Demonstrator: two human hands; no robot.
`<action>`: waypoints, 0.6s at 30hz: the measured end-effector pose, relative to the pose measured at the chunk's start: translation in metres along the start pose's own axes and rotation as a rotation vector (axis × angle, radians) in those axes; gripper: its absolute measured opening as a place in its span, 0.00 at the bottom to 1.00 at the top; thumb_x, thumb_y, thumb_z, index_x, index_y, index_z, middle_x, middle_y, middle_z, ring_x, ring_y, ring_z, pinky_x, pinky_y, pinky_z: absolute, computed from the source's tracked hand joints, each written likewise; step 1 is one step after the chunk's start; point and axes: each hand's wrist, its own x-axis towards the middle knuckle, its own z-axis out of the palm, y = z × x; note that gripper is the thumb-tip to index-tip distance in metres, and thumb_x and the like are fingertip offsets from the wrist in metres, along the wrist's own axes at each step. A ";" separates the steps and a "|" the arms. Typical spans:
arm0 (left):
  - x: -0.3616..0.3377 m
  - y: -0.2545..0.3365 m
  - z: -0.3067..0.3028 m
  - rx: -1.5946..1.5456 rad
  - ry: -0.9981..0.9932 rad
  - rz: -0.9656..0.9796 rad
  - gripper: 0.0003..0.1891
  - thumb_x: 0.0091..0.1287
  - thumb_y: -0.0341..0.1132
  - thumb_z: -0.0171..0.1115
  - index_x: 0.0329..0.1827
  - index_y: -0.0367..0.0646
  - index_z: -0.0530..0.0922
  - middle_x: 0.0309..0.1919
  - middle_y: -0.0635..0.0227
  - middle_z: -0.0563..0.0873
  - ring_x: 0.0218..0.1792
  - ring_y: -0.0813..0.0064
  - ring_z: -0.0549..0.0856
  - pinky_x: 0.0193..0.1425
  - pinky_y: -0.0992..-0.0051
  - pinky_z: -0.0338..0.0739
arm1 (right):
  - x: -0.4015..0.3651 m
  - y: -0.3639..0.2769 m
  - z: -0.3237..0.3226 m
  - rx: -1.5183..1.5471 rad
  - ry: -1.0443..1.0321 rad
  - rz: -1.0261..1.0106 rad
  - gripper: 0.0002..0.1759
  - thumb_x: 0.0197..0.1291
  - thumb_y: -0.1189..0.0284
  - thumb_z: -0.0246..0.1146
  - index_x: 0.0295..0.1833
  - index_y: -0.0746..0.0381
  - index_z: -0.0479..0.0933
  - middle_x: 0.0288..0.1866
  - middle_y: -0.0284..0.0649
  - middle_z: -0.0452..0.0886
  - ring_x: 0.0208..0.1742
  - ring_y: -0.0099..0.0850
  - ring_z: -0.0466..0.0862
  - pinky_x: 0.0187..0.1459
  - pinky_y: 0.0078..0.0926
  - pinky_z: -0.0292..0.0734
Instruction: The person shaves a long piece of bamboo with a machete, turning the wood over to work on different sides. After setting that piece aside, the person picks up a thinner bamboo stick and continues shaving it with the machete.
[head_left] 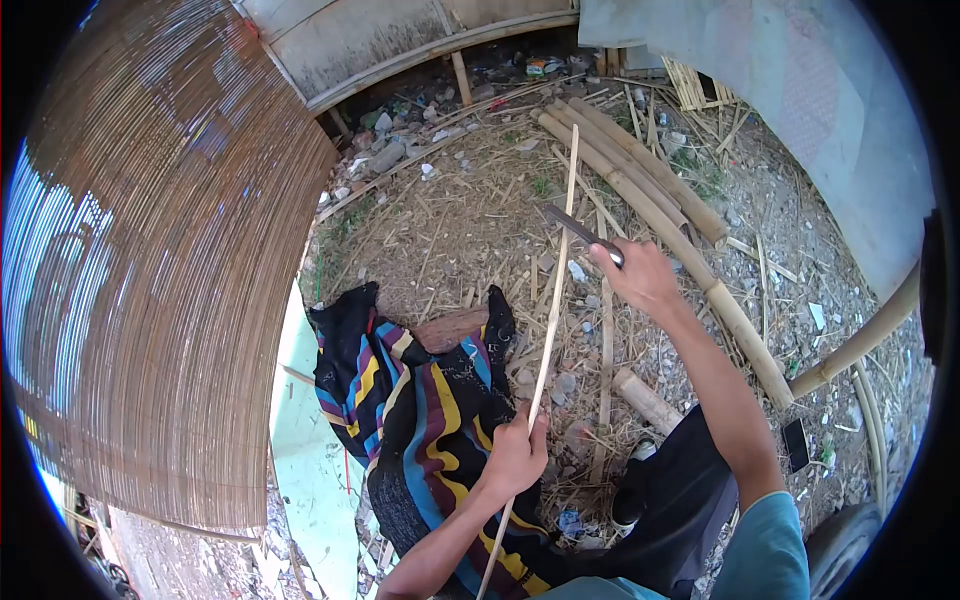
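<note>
My left hand (pixel 514 458) is closed around a long, thin bamboo strip (pixel 552 325). The strip runs from beneath my left forearm up to a pointed far tip. In my right hand (pixel 643 277) is a knife (pixel 575 227), its dark blade pointing up and left. That blade overlaps the strip in this view, well beyond my left hand. A black cloth with yellow, blue and maroon stripes (pixel 425 400) lies bunched under and beside my left arm. A piece of wood (pixel 450 328) shows behind the cloth.
Long bamboo poles (pixel 660 205) lie on the littered ground at the right. A slatted bamboo blind (pixel 170 270) hangs at the left. Near my right elbow lies a phone-like black rectangle (pixel 796 445). A short bamboo piece (pixel 647 400) rests by my shoe (pixel 630 490).
</note>
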 end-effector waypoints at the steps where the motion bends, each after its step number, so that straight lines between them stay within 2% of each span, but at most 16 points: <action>1: -0.002 -0.001 0.001 -0.066 -0.017 0.005 0.10 0.69 0.31 0.49 0.36 0.32 0.74 0.13 0.63 0.75 0.15 0.73 0.78 0.22 0.71 0.69 | -0.007 0.002 0.000 0.073 -0.035 0.052 0.31 0.62 0.43 0.48 0.45 0.60 0.82 0.26 0.55 0.80 0.36 0.51 0.82 0.43 0.45 0.77; 2: -0.001 -0.001 0.000 -0.087 -0.023 -0.008 0.09 0.69 0.32 0.51 0.36 0.33 0.75 0.14 0.66 0.75 0.15 0.79 0.76 0.21 0.74 0.67 | -0.013 -0.001 -0.006 0.064 -0.040 0.082 0.32 0.62 0.43 0.48 0.46 0.60 0.81 0.26 0.54 0.80 0.37 0.51 0.82 0.46 0.45 0.75; 5: 0.002 0.004 -0.006 -0.187 -0.001 -0.072 0.09 0.69 0.32 0.52 0.36 0.34 0.75 0.14 0.68 0.74 0.15 0.82 0.73 0.20 0.75 0.65 | -0.013 0.006 0.000 0.048 -0.005 0.099 0.33 0.61 0.40 0.46 0.42 0.59 0.82 0.26 0.51 0.81 0.36 0.49 0.83 0.43 0.45 0.77; 9: 0.004 0.002 -0.010 -0.162 0.000 -0.034 0.10 0.70 0.36 0.53 0.36 0.36 0.73 0.14 0.72 0.71 0.14 0.84 0.69 0.19 0.78 0.62 | -0.015 0.011 0.004 0.182 -0.037 0.105 0.32 0.62 0.42 0.47 0.42 0.60 0.81 0.25 0.51 0.81 0.35 0.50 0.83 0.43 0.45 0.77; 10: 0.005 0.003 -0.012 -0.167 0.004 -0.035 0.10 0.70 0.36 0.53 0.36 0.36 0.73 0.14 0.72 0.71 0.14 0.84 0.69 0.19 0.78 0.62 | -0.019 0.007 0.003 0.184 -0.081 0.051 0.31 0.62 0.43 0.49 0.43 0.60 0.81 0.24 0.51 0.80 0.34 0.49 0.83 0.42 0.45 0.77; 12: 0.007 0.005 -0.015 -0.756 -0.175 -0.371 0.14 0.72 0.41 0.51 0.37 0.37 0.72 0.15 0.74 0.69 0.14 0.85 0.66 0.18 0.81 0.61 | -0.027 0.002 0.008 0.159 -0.138 -0.112 0.28 0.61 0.45 0.52 0.42 0.61 0.80 0.20 0.48 0.78 0.29 0.48 0.83 0.38 0.43 0.78; 13: 0.008 0.003 -0.016 -0.762 -0.159 -0.378 0.14 0.72 0.41 0.51 0.37 0.37 0.72 0.15 0.74 0.69 0.14 0.85 0.66 0.18 0.81 0.61 | -0.030 -0.001 0.012 0.160 -0.150 -0.124 0.28 0.61 0.45 0.52 0.42 0.61 0.80 0.20 0.48 0.78 0.29 0.48 0.83 0.38 0.43 0.78; 15: 0.011 -0.003 -0.016 -0.861 -0.206 -0.370 0.18 0.74 0.45 0.46 0.37 0.38 0.70 0.15 0.74 0.67 0.13 0.85 0.64 0.18 0.83 0.61 | -0.037 -0.010 0.018 0.153 -0.141 -0.290 0.26 0.61 0.47 0.54 0.38 0.61 0.79 0.17 0.46 0.77 0.25 0.48 0.82 0.34 0.41 0.78; 16: 0.012 0.000 -0.017 -0.911 -0.181 -0.447 0.22 0.74 0.49 0.42 0.34 0.38 0.71 0.15 0.72 0.69 0.12 0.82 0.67 0.18 0.80 0.64 | -0.040 -0.016 0.018 0.172 -0.159 -0.275 0.25 0.61 0.48 0.54 0.35 0.62 0.78 0.16 0.45 0.76 0.24 0.47 0.82 0.33 0.41 0.78; 18: 0.013 -0.006 -0.015 -0.859 -0.143 -0.458 0.23 0.74 0.50 0.41 0.32 0.39 0.71 0.14 0.71 0.70 0.12 0.81 0.68 0.18 0.79 0.65 | -0.043 -0.023 0.021 0.241 -0.196 -0.265 0.25 0.61 0.49 0.54 0.36 0.62 0.77 0.16 0.45 0.76 0.24 0.47 0.81 0.32 0.41 0.76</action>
